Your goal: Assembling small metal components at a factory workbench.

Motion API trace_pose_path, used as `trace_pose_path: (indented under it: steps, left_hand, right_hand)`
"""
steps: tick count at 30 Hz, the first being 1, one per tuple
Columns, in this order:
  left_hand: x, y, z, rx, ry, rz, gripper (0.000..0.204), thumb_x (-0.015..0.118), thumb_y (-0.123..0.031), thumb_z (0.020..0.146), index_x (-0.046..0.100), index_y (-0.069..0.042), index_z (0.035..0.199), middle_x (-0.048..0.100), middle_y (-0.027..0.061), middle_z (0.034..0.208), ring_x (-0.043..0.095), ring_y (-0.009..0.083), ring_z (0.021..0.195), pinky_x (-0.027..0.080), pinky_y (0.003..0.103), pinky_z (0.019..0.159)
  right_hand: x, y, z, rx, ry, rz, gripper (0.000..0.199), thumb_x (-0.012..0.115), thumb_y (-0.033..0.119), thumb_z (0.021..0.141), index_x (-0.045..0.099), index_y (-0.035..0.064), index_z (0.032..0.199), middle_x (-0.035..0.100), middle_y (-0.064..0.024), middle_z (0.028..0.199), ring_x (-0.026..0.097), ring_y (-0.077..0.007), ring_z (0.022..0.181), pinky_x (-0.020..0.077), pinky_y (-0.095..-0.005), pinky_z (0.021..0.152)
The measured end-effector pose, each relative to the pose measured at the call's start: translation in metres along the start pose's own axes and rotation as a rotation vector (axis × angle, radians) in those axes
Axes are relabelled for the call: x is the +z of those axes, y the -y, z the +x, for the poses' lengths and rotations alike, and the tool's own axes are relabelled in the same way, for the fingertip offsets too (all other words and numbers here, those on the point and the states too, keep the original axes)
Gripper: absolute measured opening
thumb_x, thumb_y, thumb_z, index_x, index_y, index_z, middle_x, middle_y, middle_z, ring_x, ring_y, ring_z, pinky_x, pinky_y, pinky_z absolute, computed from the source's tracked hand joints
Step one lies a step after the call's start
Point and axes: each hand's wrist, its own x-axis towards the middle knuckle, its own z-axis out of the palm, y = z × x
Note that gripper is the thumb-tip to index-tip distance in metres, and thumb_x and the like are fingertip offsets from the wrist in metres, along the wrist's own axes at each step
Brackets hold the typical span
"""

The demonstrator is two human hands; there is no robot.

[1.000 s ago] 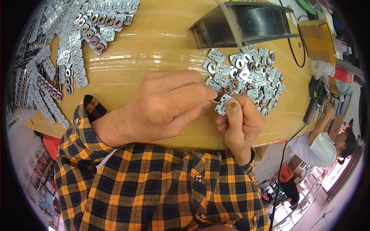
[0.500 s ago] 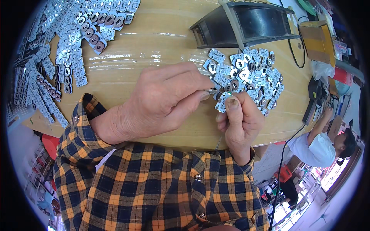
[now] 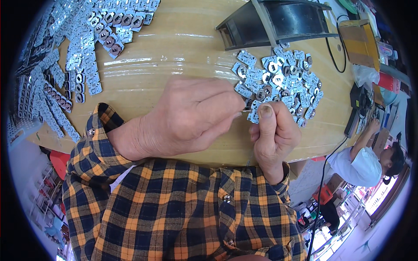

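My left hand is closed in a pinch, its thumb and forefinger meeting at a small dark and metallic thing too hidden to name. Right beside those fingertips, my right hand grips a small circuit board between thumb and bent fingers. Most of that board is covered by the thumb. Just beyond both hands spreads a loose pile of small circuit boards, several bearing round silver or brown parts. At the far left lie many joined strips of similar boards, some stacked on one another.
A black bin-like frame with pale bars stands behind the pile on the table. To the right are a cardboard box, a black cable and a red object. Another person in a white top sits at far right.
My left fingertips have shifted slightly right and down, toward the right thumb, and the left hand has rolled a little. Less of the held circuit board shows. The view has shifted slightly.
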Motion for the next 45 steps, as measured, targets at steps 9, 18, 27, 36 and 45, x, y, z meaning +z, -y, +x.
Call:
trace_pose_path:
  steps: [9,18,27,36,45]
  left_hand:
    - [-0.008,0.001,0.006,-0.092,0.032,-0.064,0.021,0.069,0.004,0.079,0.065,0.003,0.1,0.065,0.0111,0.081,0.065,0.02,0.068,0.05,0.028,0.058]
    - [-0.011,-0.003,0.003,-0.467,0.073,-0.384,0.016,0.063,0.0,0.09,0.066,0.003,0.105,0.068,0.0052,0.089,0.064,0.0095,0.079,0.051,0.022,0.069]
    - [-0.012,-0.002,0.004,-0.457,0.098,-0.517,0.012,0.071,-0.003,0.083,0.069,-0.001,0.095,0.068,0.0035,0.078,0.06,0.0059,0.065,0.045,0.02,0.059]
    - [-0.02,-0.002,0.011,-0.316,0.265,-0.384,0.01,0.073,0.0,0.081,0.068,-0.001,0.09,0.065,0.0011,0.073,0.059,0.0043,0.065,0.043,0.019,0.056]
    - [-0.014,-0.005,0.004,-0.53,0.196,-0.75,0.014,0.072,0.004,0.082,0.063,0.002,0.092,0.067,0.0054,0.084,0.064,0.0065,0.073,0.048,0.019,0.061]
  right_hand:
    - [-0.001,0.003,-0.001,0.091,-0.014,-0.016,0.016,0.06,0.008,0.096,0.063,-0.002,0.084,0.055,-0.0011,0.056,0.049,-0.0056,0.047,0.0364,-0.0231,0.044]
    - [-0.014,-0.007,0.002,-0.284,-0.105,-0.463,0.006,0.063,0.001,0.09,0.065,-0.0049,0.088,0.061,-0.0102,0.068,0.055,-0.0142,0.052,0.0412,-0.0263,0.048]
    - [-0.019,0.005,0.003,-0.133,0.127,0.003,0.011,0.063,0.005,0.091,0.065,-0.0042,0.085,0.059,-0.0093,0.069,0.055,-0.0184,0.055,0.0419,-0.0282,0.051]
    - [-0.017,0.006,0.004,-0.082,0.355,-0.122,0.016,0.063,0.012,0.092,0.065,-0.0009,0.083,0.058,-0.0081,0.068,0.057,-0.0204,0.055,0.0421,-0.0311,0.051]
    - [-0.021,0.012,0.003,-0.188,0.382,-0.181,0.017,0.061,0.015,0.095,0.061,0.0003,0.087,0.056,-0.0073,0.064,0.053,-0.0184,0.05,0.0397,-0.0294,0.048]
